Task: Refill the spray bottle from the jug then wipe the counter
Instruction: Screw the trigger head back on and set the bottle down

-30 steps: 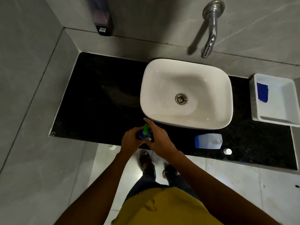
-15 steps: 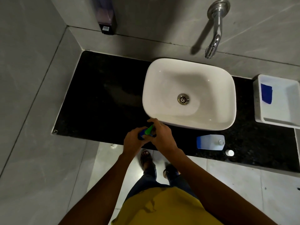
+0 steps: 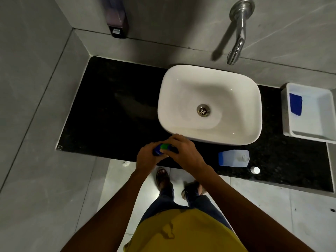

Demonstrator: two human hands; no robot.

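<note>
A blue spray bottle (image 3: 157,149) with a green spray head (image 3: 165,146) stands at the front edge of the black counter (image 3: 112,113), just left of the white basin. My left hand (image 3: 146,159) grips the bottle's body. My right hand (image 3: 183,151) is closed over the green head from the right. The translucent jug (image 3: 233,158) with a blue end lies on its side on the counter to the right, its mouth uncapped. Its white cap (image 3: 255,170) sits beside it near the counter's edge. A blue cloth (image 3: 295,104) lies in a white tray.
The white basin (image 3: 209,104) sits mid-counter under a wall tap (image 3: 236,50). The white tray (image 3: 309,131) stands at the right end. A soap dispenser (image 3: 117,20) hangs on the back wall. Grey tiled walls close the left side.
The green spray head has gone from tilted above the bottle to seated down on its top, with my right hand closing over it. The view shifted slightly.
</note>
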